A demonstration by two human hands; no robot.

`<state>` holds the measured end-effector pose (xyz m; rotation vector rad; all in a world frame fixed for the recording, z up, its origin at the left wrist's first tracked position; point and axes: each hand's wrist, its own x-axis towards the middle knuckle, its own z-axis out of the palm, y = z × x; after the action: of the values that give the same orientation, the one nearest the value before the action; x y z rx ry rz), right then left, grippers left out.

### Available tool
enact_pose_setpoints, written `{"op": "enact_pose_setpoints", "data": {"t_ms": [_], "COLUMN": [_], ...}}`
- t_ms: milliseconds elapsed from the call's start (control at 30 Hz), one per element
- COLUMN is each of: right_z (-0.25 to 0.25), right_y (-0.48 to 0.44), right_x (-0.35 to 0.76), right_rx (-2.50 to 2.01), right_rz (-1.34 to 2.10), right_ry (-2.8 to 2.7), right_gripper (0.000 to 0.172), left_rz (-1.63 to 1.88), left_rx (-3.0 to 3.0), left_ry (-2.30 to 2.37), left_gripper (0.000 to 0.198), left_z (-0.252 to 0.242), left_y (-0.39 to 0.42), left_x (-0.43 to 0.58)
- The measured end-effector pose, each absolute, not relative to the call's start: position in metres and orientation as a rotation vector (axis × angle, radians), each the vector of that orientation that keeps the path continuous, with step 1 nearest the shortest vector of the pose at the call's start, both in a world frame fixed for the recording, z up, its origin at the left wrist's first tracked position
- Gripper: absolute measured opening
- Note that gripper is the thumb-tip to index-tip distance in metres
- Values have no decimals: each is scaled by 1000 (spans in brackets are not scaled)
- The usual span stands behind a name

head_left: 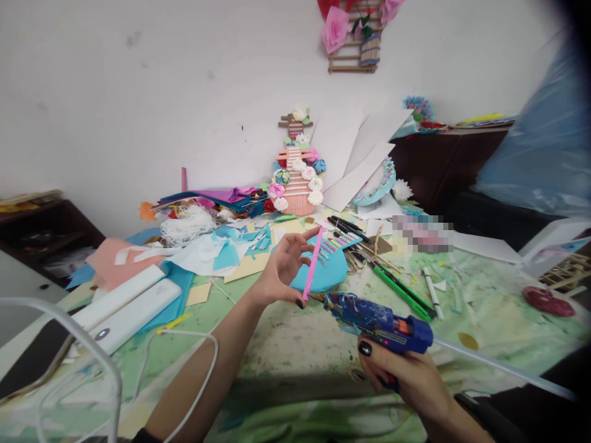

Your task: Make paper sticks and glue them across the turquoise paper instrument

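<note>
My left hand (285, 269) holds a narrow pink strip (314, 264) by its two ends, between thumb and a fingertip, tilted over the table. In my right hand (401, 372) is a blue hot glue gun (369, 317), gripped round its handle. A long clear glue stick (498, 364) sticks out of its back. The gun's nozzle points left, close to the strip's lower end; whether they touch I cannot tell. Behind the strip lies a light blue rounded piece (330, 274) with a neck crossed by coloured bars, partly hidden by my left hand.
Pens and green markers (401, 289) lie right of the blue piece. A decorated pink guitar shape (298, 184) leans on the wall. White string (188, 226), paper scraps and a white box (138, 314) are at left. A white cable (210, 369) loops across my left forearm.
</note>
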<state>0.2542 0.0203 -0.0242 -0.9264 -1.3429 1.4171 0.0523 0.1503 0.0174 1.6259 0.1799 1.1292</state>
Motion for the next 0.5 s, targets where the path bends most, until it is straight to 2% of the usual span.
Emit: {"op": "enact_pose_setpoints", "data": {"t_ms": [500], "right_z": [-25], "right_y": [24], "right_x": [245], "right_rx": [-812], "right_rz": [1503], "right_ry": [-1237], "right_gripper": [48], "left_rz": [1140], "left_rx": [1590], "left_ry": [149], "left_gripper": [86], "left_z": [16], "left_y": [149], "left_x": [54]}}
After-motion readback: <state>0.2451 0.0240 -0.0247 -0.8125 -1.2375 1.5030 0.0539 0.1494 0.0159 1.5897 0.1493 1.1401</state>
